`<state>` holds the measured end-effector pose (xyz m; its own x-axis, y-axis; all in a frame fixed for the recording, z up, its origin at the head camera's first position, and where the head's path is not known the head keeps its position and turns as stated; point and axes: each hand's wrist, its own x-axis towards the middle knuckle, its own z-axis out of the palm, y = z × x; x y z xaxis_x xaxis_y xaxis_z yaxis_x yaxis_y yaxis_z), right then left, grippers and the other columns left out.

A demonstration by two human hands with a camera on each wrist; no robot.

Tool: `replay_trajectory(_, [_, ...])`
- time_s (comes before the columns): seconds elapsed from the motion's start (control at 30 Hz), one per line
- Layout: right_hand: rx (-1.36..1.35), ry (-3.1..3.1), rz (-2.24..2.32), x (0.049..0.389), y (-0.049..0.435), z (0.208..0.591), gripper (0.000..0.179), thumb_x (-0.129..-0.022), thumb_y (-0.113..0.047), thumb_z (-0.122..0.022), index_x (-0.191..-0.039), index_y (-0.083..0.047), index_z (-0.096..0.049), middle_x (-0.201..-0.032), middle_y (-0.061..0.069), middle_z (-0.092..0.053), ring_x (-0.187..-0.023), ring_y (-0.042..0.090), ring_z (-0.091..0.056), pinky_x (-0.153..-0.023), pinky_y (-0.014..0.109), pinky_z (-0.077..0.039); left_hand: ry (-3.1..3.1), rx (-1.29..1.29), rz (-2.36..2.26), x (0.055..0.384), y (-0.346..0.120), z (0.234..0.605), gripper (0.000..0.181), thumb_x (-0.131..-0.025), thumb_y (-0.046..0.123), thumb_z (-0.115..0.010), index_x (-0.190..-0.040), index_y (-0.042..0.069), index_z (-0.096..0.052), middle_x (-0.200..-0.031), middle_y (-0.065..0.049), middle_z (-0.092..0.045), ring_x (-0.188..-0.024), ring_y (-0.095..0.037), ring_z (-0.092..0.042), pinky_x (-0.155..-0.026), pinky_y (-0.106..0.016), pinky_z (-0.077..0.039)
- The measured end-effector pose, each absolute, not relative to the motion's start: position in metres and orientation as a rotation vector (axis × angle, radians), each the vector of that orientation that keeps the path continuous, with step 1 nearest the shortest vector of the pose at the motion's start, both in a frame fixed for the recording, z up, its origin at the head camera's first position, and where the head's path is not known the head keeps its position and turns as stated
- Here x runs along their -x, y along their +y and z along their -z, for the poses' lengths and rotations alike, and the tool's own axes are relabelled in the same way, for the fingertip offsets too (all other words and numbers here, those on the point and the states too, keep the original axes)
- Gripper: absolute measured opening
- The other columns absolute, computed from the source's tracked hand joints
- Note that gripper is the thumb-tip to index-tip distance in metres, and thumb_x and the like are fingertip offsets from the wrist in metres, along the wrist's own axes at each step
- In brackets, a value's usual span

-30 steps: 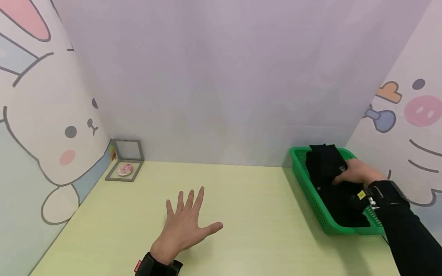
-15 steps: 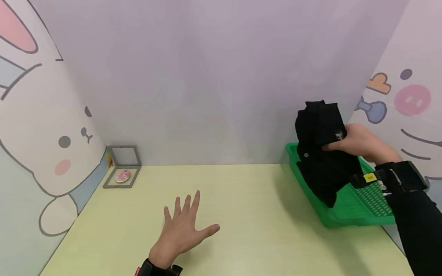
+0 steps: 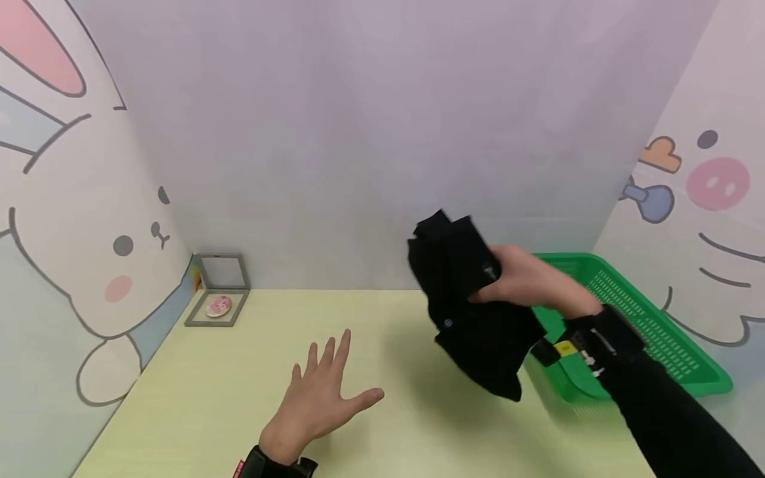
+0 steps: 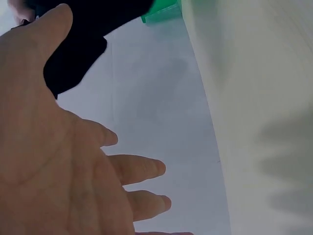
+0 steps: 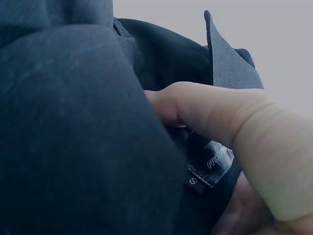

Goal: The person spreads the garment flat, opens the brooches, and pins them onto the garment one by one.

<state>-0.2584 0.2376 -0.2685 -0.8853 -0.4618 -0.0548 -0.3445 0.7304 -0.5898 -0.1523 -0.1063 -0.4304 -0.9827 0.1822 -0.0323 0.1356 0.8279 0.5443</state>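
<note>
Black garment (image 3: 472,312) in the air above the pale table (image 3: 239,392), gripped by the right hand (image 3: 526,279), near the green basket (image 3: 657,335), its label (image 5: 210,161) with letter S readable only in right wrist view, left hand (image 3: 313,408) with fingers spread wide

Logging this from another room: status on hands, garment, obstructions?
Right hand gripping black garment. Garment aloft over table, beside green perforated basket. Left hand empty, spread open. No obstruction visible between hands.
</note>
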Motion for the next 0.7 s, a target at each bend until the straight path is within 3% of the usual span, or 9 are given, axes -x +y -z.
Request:
replay_trajectory(0.27, [0.853,2.601,0.813,0.258,0.180,0.330,0.050,-0.078,-0.015,-0.085,-0.123,-0.006,-0.063,-0.099,0.005,-0.068,-0.078,0.015,-0.065,-0.068,0.033,-0.056,3.130,-0.268,-0.927,0.155,-0.106,0.427,0.109,-0.083,0.085,-0.057,-0.166,0.026,-0.019,-0.159,-0.014,-0.047,-0.149,-0.040,-0.040,-0.116,-0.071,-0.030])
replay_trajectory(0.4, [0.887,2.558,0.754,0.255,0.157,0.359,0.053,-0.077,-0.010,-0.085,-0.125,-0.012,-0.063,-0.102,0.000,-0.065,-0.081,0.015,-0.061,-0.072,0.034,-0.053,3.218,-0.303,-1.026,0.157,-0.105,0.426,0.108,-0.086,0.079,-0.061,-0.167,0.024,-0.016,-0.160,-0.013,-0.044,-0.147,-0.036,-0.044,-0.115,-0.064,-0.037])
replay_trajectory(0.53, [0.938,2.514,0.721,0.251,0.141,0.384,0.063,-0.081,-0.007,-0.082,-0.139,-0.013,-0.058,-0.116,0.001,-0.066,-0.093,0.018,-0.062,-0.079,0.037,-0.053,3.248,-0.386,-1.025,0.160,-0.107,0.426,0.096,-0.091,0.057,-0.073,-0.165,0.017,-0.025,-0.158,-0.013,-0.048,-0.137,-0.036,-0.055,-0.107,-0.063,-0.046])
replay_trajectory(0.7, [0.928,2.509,0.692,0.243,0.138,0.405,0.074,-0.087,-0.021,-0.083,-0.151,-0.010,-0.048,-0.142,0.007,-0.059,-0.119,0.023,-0.062,-0.096,0.041,-0.053,3.256,-0.417,-0.863,0.161,-0.111,0.431,0.084,-0.089,0.037,-0.082,-0.157,0.012,-0.041,-0.145,-0.014,-0.059,-0.124,-0.037,-0.064,-0.097,-0.065,-0.051])
